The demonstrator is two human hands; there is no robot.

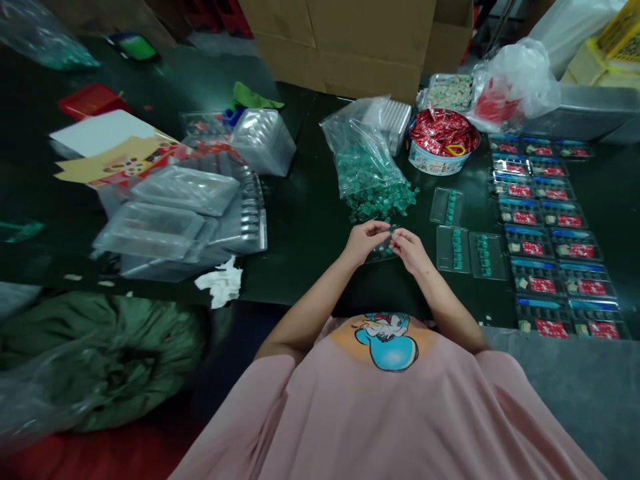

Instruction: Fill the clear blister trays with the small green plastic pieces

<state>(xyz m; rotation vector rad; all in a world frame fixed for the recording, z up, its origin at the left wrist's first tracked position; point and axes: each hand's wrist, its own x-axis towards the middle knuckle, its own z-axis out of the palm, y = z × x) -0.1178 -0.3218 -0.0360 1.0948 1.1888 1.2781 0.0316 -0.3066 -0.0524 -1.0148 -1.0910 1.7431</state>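
My left hand (367, 241) and my right hand (407, 249) meet at the table edge in front of my chest, fingertips almost touching. Both are closed in a pinch over a clear plastic tray (381, 255) with green bits in it, mostly hidden by the hands. What the fingertips hold is too small to make out. Just beyond them, small translucent green pieces (383, 201) spill from a clear plastic bag (357, 123). To the right of my right hand lie three clear trays, each with a row of green pieces (457, 250).
Filled packs (530, 248) with blue strips and red packets stand in columns at right. A round tin (437, 163) holds red packets. Stacked clear plastic trays (170, 227) and a crumpled white tissue (223, 283) lie at left. A cardboard box (345, 47) stands behind the table.
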